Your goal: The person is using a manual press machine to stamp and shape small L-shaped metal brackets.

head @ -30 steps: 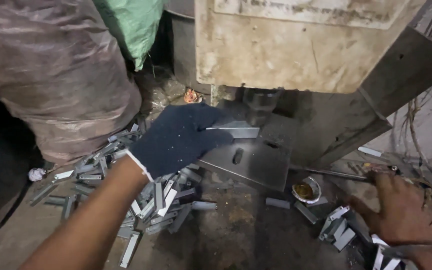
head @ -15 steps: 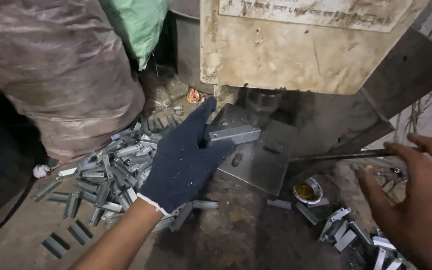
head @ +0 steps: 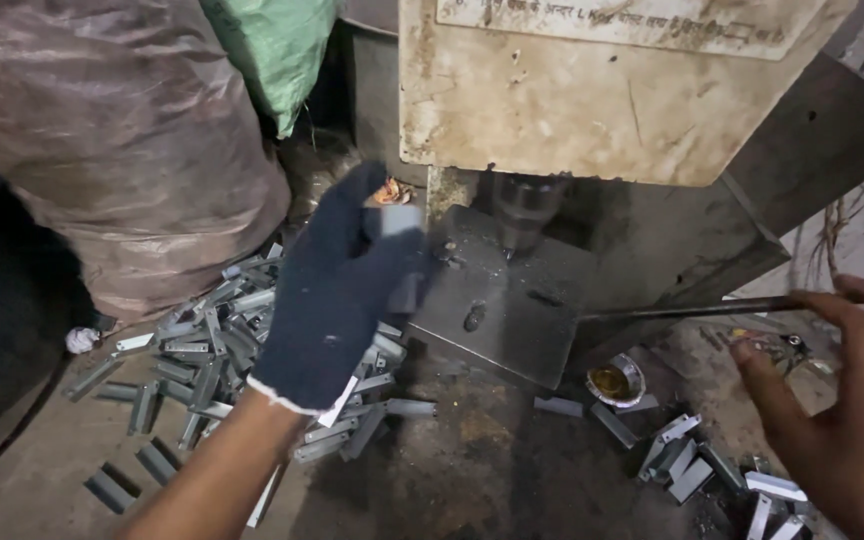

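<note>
My left hand [head: 337,290], in a dark blue knit glove, is raised beside the press and grips a small grey metal piece [head: 402,225] between thumb and fingers. Just right of it lies the flat steel bed plate [head: 497,320] under the round press ram [head: 522,205]. My bare right hand [head: 842,410] is at the lower right with fingers spread and empty, its fingertips close to a thin metal rod [head: 692,310] that runs from the plate.
A heap of grey metal channel pieces [head: 212,350] lies left of the plate, with more pieces [head: 692,460] at the lower right. A small round tin [head: 614,380] sits near the plate's corner. A large plastic-wrapped sack [head: 122,140] stands left.
My left hand has lifted off the plate and moved left and up, holding the small metal piece. My right hand has come in from the lower right toward the rod.
</note>
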